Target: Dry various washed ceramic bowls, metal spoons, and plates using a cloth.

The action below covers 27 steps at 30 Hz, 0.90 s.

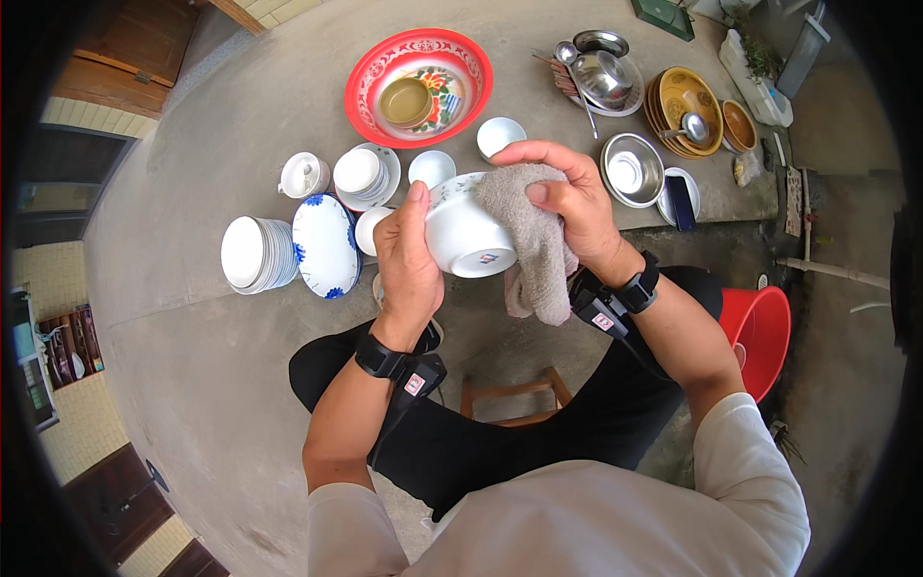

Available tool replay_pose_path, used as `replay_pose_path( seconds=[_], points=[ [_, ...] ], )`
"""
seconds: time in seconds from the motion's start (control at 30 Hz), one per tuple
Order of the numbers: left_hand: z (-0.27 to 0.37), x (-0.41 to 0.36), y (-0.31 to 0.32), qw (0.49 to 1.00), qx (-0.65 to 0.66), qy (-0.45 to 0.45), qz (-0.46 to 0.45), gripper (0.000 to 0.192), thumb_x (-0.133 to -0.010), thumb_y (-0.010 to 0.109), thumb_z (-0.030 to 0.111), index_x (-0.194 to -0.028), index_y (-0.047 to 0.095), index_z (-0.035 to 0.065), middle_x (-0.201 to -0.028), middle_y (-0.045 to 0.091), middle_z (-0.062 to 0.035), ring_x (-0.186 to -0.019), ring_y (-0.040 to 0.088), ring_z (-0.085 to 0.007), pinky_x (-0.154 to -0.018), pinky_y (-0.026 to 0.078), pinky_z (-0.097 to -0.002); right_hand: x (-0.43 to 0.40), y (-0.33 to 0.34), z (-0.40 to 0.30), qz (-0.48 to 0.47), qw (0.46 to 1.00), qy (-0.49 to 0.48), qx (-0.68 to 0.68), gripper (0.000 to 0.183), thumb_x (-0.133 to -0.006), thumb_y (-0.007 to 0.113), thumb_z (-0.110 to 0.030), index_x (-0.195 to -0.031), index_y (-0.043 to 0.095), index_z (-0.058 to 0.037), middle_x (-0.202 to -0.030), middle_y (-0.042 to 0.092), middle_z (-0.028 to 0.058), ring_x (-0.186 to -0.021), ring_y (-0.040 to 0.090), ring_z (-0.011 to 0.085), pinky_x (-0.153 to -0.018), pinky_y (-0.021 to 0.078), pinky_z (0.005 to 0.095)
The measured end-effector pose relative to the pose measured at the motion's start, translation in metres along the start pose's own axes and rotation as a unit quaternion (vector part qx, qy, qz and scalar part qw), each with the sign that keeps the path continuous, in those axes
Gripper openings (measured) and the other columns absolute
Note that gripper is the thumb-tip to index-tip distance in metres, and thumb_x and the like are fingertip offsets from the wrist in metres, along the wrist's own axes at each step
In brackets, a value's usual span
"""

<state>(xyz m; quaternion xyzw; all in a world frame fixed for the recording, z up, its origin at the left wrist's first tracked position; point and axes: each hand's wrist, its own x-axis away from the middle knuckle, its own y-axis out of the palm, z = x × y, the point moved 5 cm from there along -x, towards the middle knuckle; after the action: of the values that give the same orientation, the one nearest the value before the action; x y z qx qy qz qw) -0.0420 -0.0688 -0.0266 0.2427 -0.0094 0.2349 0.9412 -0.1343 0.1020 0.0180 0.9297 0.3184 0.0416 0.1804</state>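
A white bowl point(469, 234) with a leafy pattern near its rim is held up before me, tilted so that its foot faces me. My left hand point(409, 260) grips its left side, thumb along the outer wall. On the other side my right hand point(577, 202) pinches a grey-beige towel point(530, 216) against the bowl; part of the cloth hangs below. The towel hides the bowl's right side. Just beyond my hands are two white bowls, one point(433, 169) near the bowl's rim and another point(500, 135) past my right fingers.
Left stand a stack of white bowls point(249, 252), blue-flowered oval plates point(326, 249) and a cup point(303, 175). Ahead lies a red enamel basin point(360, 79) holding a brown bowl point(405, 101). Rightward are steel bowls point(633, 169), brown bowls point(681, 94), a phone point(680, 203) and a red bucket point(768, 339).
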Motion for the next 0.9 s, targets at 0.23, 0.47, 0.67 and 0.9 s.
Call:
replay_pose_path(
  seconds=[0.23,0.47,0.67,0.9],
  points=[
    [0.019,0.005,0.008,0.971,-0.208,0.114,0.036,0.046,-0.106,0.057,0.027,-0.071,0.062,-0.0024,-0.064,0.056,0.0016,-0.065,0.044,-0.0057,-0.058,0.036,-0.0278,0.012,0.025,-0.005,-0.031,0.926,-0.259,0.272,0.041,-0.076,0.086,-0.018,-0.113,0.074,-0.0046,-0.120,0.066,0.0142,-0.104,0.067,0.0257,-0.087,0.0536,0.0364],
    [0.022,0.006,0.001,0.952,-0.285,0.109,-0.037,0.044,-0.109,0.050,0.032,-0.079,0.065,0.0037,-0.074,0.060,-0.0004,-0.067,0.053,-0.0081,-0.062,0.045,-0.0286,0.016,0.028,-0.006,0.004,0.908,-0.315,0.276,0.026,-0.082,0.075,-0.006,-0.107,0.073,0.0004,-0.103,0.071,0.0127,-0.089,0.071,0.0234,-0.074,0.0561,0.0319],
    [0.014,-0.001,0.014,0.990,0.105,-0.051,0.083,0.038,-0.106,0.049,0.038,-0.120,0.063,0.0053,-0.110,0.071,-0.0103,-0.101,0.070,-0.0230,-0.089,0.056,-0.0375,0.013,0.017,0.028,0.168,0.972,0.021,-0.165,0.024,-0.096,0.067,-0.017,-0.107,0.071,0.0038,-0.095,0.072,0.0049,-0.084,0.066,0.0092,-0.073,0.0546,0.0265],
    [0.010,-0.008,0.012,0.997,0.028,-0.067,0.006,0.052,-0.108,0.041,0.050,-0.096,0.063,0.0041,-0.091,0.067,-0.0063,-0.090,0.063,-0.0144,-0.085,0.049,-0.0325,0.007,0.005,0.002,0.099,0.994,-0.025,-0.050,0.023,-0.088,0.074,-0.013,-0.105,0.073,0.0033,-0.093,0.073,0.0047,-0.088,0.066,0.0094,-0.076,0.0544,0.0259]
  ],
)
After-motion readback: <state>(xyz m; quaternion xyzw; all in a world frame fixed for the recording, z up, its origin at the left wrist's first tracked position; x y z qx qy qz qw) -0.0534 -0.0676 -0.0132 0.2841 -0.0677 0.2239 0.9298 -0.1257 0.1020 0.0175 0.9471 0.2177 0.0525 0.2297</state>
